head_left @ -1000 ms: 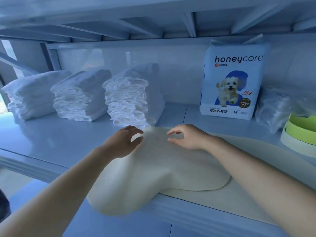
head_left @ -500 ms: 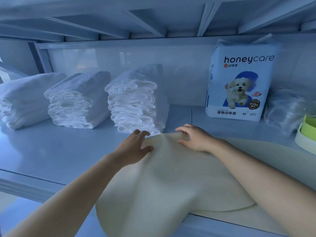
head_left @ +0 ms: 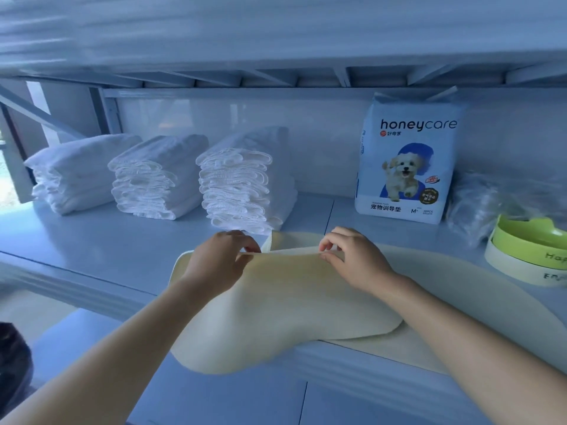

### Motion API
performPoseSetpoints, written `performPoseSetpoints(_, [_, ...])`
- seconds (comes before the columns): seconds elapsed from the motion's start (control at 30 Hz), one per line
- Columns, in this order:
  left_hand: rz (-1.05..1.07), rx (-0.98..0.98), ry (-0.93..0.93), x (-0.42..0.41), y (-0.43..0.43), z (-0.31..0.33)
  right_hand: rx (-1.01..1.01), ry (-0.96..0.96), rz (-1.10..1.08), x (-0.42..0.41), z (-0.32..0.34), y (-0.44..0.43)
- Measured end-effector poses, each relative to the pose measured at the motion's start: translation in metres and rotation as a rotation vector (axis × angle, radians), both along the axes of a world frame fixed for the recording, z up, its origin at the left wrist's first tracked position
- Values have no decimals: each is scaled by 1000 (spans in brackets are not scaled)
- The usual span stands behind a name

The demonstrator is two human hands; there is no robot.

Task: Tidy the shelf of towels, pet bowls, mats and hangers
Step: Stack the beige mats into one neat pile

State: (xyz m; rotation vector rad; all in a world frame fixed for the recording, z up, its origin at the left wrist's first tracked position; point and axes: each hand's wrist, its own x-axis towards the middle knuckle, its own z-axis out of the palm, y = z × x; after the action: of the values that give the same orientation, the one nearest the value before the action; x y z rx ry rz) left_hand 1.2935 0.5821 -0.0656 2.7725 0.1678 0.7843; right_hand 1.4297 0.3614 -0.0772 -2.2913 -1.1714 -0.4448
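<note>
shelf board pale blue-grey | back panel glossy white | upper shelf w/ struts | daylight window far L

Both hands pinching cream mat edge

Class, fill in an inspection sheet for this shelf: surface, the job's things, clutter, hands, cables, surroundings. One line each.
Surface: pale shelf board, with a seam running front to back near the middle.
Job's things: three towel stacks at back left; upper mat droops over the front edge and lies on a lower mat; green pet bowl sits in a cream bowl at right; no hangers seen.
Clutter: honeycare pack upright at the back; clear plastic bag beside it.
Hands: left hand and right hand each pinch the upper mat's far edge, which is raised off the lower mat.
Cables: nothing seen.
Surroundings: upper shelf overhead; dark object at lower left, unclear.
</note>
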Motion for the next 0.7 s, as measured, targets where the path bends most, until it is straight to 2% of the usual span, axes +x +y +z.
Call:
performPoseSetpoints(0.23, [-35, 68, -146, -34, -34, 12, 120, 8, -52, -33, 9, -32])
performPoseSetpoints(0.43, [-164, 105, -280, -51, -38, 31, 215, -95, -102, -70, 30, -47])
performPoseSetpoints(0.7, [-254, 161, -320, -37, -32, 47, 237, -128, -288, -102, 48, -55])
